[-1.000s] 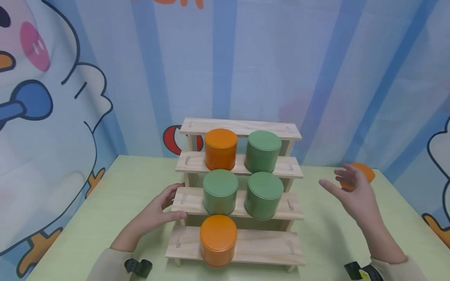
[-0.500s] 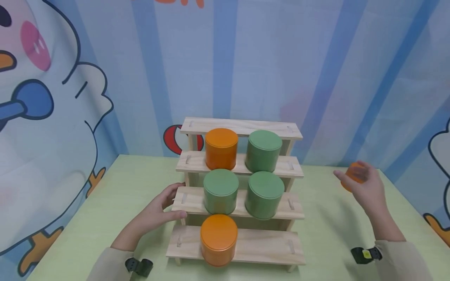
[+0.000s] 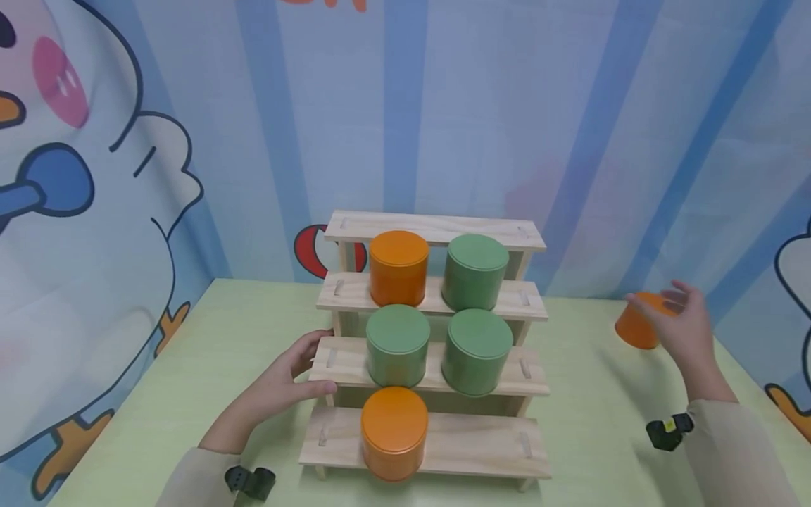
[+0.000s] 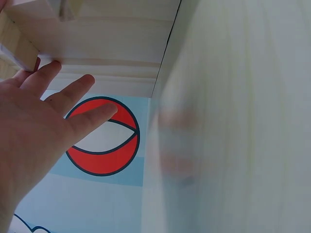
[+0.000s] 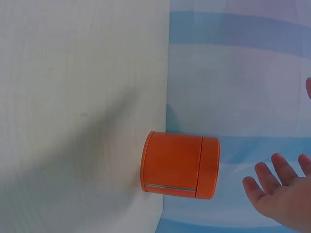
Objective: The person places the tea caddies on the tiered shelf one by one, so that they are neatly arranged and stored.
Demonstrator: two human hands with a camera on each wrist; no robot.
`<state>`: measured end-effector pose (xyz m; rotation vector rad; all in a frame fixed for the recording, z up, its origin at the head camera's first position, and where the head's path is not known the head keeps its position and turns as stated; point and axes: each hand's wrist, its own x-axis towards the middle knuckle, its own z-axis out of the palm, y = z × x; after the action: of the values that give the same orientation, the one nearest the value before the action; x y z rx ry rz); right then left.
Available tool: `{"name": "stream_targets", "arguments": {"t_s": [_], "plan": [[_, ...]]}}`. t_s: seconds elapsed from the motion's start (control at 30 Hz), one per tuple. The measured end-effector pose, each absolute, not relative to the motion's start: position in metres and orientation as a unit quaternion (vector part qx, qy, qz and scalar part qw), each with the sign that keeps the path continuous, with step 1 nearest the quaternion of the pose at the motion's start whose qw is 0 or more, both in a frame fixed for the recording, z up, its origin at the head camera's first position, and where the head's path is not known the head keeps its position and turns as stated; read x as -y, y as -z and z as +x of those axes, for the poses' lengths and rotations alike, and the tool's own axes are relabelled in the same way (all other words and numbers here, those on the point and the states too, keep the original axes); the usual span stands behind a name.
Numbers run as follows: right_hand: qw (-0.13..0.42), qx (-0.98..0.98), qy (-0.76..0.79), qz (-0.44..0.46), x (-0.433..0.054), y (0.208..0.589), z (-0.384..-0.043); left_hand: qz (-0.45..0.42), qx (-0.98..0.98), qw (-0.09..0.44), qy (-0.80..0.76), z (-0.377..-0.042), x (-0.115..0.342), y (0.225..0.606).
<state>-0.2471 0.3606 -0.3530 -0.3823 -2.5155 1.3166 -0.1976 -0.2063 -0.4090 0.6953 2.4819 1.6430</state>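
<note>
My left hand (image 3: 288,380) holds the left side of a stepped wooden display stand (image 3: 481,442). In the left wrist view its forefinger touches a wooden upright (image 4: 19,46), and the other fingers are spread out. My right hand (image 3: 687,331) is over an orange lidded tin (image 3: 636,329) on the table at the far right. The right wrist view has that tin (image 5: 172,165) upright, with a gap between it and the loosely bent fingers (image 5: 267,178). An orange tin (image 3: 394,433) stands on the lowest step.
Two green tins, one (image 3: 398,346) left and one (image 3: 476,352) right, stand on the second step. Above them are an orange tin (image 3: 399,269) and a green tin (image 3: 475,273). A printed blue cloth (image 3: 469,105) hangs behind the pale table (image 3: 253,310).
My right hand has moved to the right, past the far-right orange tin's front, and now hovers at its right side. The left hand and the stand have kept their places.
</note>
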Motion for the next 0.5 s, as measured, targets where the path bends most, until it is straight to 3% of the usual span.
{"name": "stream_targets", "arguments": {"t_s": [0.5], "plan": [[0.137, 0.85, -0.475, -0.183, -0.388, 0.367, -0.268, 0.227, -0.811, 0.042, -0.538, -0.198, 0.207, 0.41]]}}
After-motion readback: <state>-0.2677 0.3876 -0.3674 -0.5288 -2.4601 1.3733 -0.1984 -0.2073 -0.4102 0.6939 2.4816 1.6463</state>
